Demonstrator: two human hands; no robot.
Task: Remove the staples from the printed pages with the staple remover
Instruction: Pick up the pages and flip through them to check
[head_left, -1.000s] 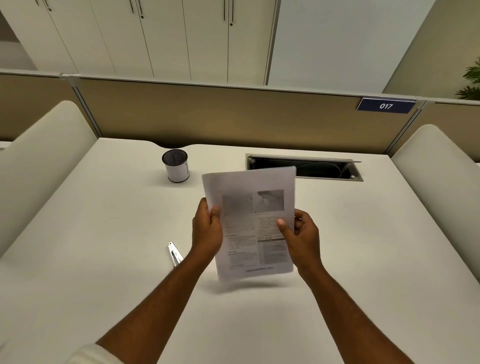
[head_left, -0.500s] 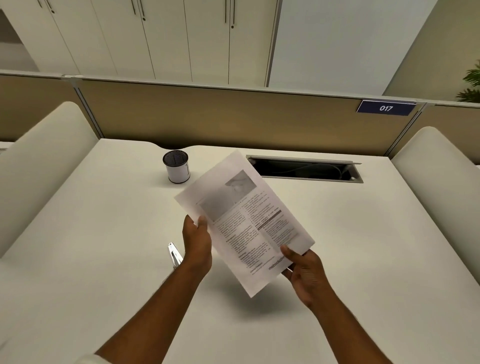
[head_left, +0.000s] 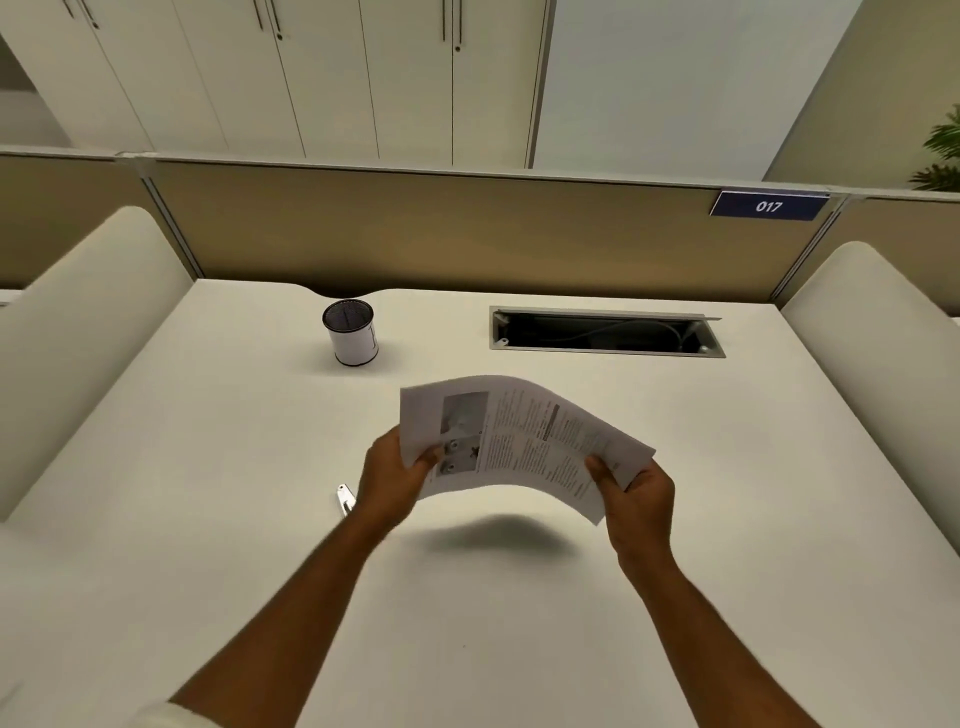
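White counter (head_left: 675, 519): both hands pinch the pages (head_left: 524, 441) aloft, left hand (head_left: 395, 478) at 9 o'clock, right hand (head_left: 636, 491) at 3; staple unseen; next, fetch the remover (head_left: 345, 500) at 8

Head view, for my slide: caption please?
Both hands, left hand and right hand, hold printed pages above desk.

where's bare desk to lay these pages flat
Bare desk lies right below the printed pages, and out right toward the side panel. Tighter left: the staple remover lies by the left hand. Farther back stand the cup and the cable slot.
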